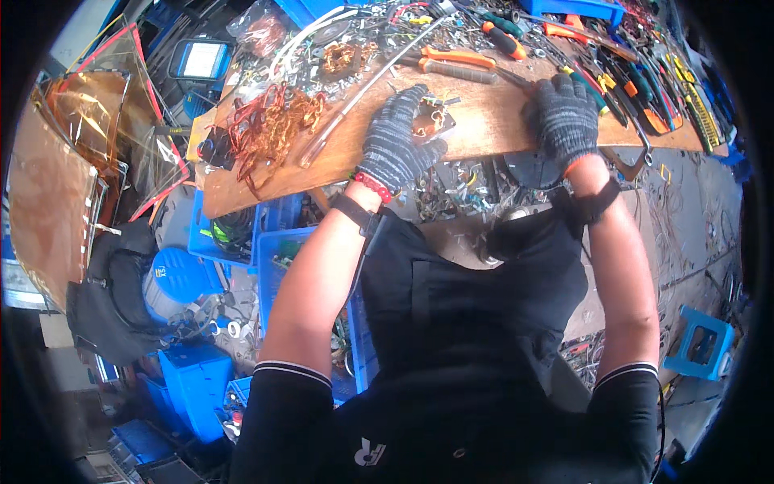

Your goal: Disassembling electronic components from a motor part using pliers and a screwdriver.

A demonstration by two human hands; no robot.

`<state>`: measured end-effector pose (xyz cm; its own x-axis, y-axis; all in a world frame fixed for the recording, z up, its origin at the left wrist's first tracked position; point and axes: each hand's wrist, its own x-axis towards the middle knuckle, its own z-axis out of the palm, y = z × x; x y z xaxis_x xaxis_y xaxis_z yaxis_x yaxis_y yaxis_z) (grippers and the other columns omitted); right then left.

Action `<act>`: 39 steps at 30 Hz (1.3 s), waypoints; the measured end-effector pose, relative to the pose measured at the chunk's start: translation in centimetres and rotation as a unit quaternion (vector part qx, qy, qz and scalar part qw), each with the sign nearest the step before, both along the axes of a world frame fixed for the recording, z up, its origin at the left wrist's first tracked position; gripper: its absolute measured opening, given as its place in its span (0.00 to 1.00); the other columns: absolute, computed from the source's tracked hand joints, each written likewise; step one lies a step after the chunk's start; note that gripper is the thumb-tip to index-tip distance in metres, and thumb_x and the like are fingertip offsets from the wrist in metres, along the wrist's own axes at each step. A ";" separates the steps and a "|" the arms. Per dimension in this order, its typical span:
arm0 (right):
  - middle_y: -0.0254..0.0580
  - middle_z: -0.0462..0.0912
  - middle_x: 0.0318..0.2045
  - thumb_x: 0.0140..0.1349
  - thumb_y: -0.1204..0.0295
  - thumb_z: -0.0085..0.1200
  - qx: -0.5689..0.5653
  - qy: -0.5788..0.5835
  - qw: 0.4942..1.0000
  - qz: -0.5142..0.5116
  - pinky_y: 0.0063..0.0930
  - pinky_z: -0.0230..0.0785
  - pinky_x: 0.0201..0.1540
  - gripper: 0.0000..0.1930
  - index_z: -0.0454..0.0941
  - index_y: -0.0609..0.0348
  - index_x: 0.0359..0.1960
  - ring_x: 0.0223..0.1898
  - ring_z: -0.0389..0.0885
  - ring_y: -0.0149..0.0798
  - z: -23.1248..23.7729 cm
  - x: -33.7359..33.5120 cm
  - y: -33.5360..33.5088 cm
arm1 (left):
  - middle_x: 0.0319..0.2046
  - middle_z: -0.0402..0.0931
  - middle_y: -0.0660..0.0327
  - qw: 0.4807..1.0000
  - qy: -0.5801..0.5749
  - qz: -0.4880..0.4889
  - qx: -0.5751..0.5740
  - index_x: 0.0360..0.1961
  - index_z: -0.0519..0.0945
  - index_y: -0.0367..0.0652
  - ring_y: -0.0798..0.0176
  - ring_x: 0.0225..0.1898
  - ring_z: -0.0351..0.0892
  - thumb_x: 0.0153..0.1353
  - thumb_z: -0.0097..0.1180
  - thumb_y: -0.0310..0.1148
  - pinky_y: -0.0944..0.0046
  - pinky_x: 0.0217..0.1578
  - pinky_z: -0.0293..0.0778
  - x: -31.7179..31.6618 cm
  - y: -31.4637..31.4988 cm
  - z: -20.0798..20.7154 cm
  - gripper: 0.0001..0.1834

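Note:
My left hand [397,139], in a grey knitted glove, is closed round a small dark-edged part with copper windings [433,121], held at the near side of the wooden bench [484,113]. My right hand [567,117], gloved alike, rests to the right with its fingers curled down. Whatever it may grip is hidden under the glove. Between the hands, a little farther off, lie orange-handled pliers [459,66]. A long metal rod with a clear handle [326,133] lies left of my left hand, beside a heap of stripped copper wire [278,125].
Scrap bits cover the bench's far side, with a green-and-black screwdriver [504,39]. Several cutters and pliers [645,89] lie at the right. Below the bench's left stand blue crates [278,266]. A blue stool [700,343] is on the floor at right.

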<state>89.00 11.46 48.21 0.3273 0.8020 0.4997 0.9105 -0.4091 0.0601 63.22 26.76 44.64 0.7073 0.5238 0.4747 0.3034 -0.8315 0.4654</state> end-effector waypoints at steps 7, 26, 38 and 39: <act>0.54 0.85 0.35 0.65 0.55 0.63 0.085 0.316 0.927 0.183 0.52 0.77 0.44 0.16 0.84 0.57 0.36 0.38 0.85 0.58 -0.4 -9.2 1.9 | 0.60 0.77 0.46 0.999 -0.027 0.003 0.041 0.67 0.73 0.41 0.40 0.63 0.75 0.50 0.77 0.40 0.45 0.64 0.72 0.0 0.3 -0.9 0.43; 0.52 0.81 0.31 0.62 0.73 0.64 0.292 0.307 0.887 0.185 0.49 0.74 0.40 0.06 0.80 0.61 0.34 0.35 0.82 0.58 -4.0 -11.4 2.7 | 0.60 0.79 0.51 0.997 -0.012 0.000 0.079 0.65 0.76 0.45 0.43 0.60 0.78 0.50 0.73 0.33 0.46 0.62 0.73 0.4 0.2 -0.7 0.38; 0.49 0.83 0.31 0.67 0.72 0.63 0.350 0.317 0.864 0.176 0.40 0.75 0.41 0.06 0.81 0.63 0.36 0.32 0.82 0.47 -2.1 -7.5 0.9 | 0.56 0.82 0.51 0.996 -0.017 0.013 0.089 0.63 0.76 0.44 0.42 0.58 0.80 0.52 0.76 0.40 0.45 0.60 0.75 0.7 -0.3 -0.3 0.37; 0.50 0.83 0.32 0.67 0.72 0.63 0.331 0.322 0.866 0.195 0.41 0.75 0.41 0.07 0.81 0.62 0.36 0.33 0.83 0.49 -1.8 -7.7 1.0 | 0.56 0.82 0.51 0.996 -0.015 0.010 0.086 0.63 0.76 0.44 0.42 0.58 0.80 0.52 0.75 0.39 0.46 0.60 0.75 0.6 -0.2 -0.3 0.37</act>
